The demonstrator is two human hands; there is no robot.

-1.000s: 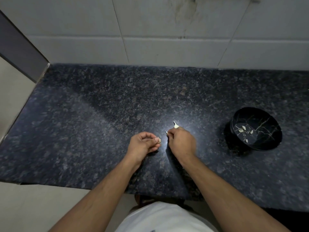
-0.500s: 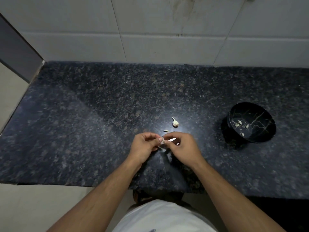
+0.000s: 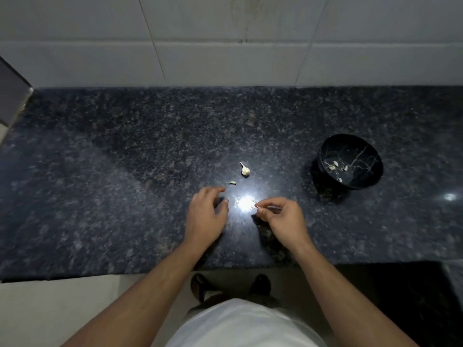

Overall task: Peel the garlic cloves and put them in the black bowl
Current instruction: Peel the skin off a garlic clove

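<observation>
While the right hand [image 3: 284,217] pinched a garlic clove [image 3: 260,209], the left hand [image 3: 206,216] hovered relaxed and empty; the black bowl [image 3: 350,161] sat at 2 o'clock on the desk [image 3: 125,171].

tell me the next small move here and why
Probably carry the right hand over to the black bowl and drop in the small pale piece it pinches, likely a peeled clove. The left hand has nothing in it, and the bowl already holds pale pieces.
</observation>
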